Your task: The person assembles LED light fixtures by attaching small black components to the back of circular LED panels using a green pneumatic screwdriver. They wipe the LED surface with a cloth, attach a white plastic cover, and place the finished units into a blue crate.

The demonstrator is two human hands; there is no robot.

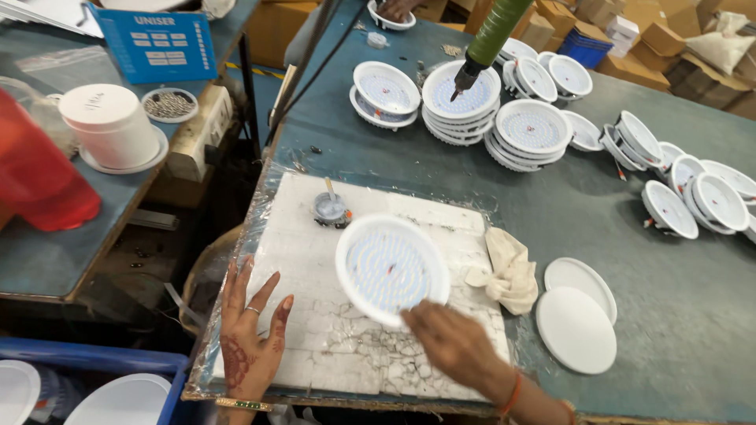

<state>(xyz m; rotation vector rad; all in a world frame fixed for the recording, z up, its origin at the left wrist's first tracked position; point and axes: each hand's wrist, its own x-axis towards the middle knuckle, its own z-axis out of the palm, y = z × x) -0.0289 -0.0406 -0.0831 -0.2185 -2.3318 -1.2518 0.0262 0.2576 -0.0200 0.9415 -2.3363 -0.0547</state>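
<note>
Head view: round white lamp housing [392,270] resting on the cracked white work pad [315,346], pinched at its near rim by the right hand [453,340]; left hand [250,334] flat and spread on the pad, holding nothing. Could tip or slide toward the small paste pot [331,209], judging by the one-edge grip. Right fingertips hidden under the rim; hanging green driver [490,41] cut off at top.

A single head-worn camera looks steeply down and forward over the bench [677,315] from its near edge. The hands [252,330] sit close at the bottom of the view. The far end recedes toward the top, slightly tilted.
</note>
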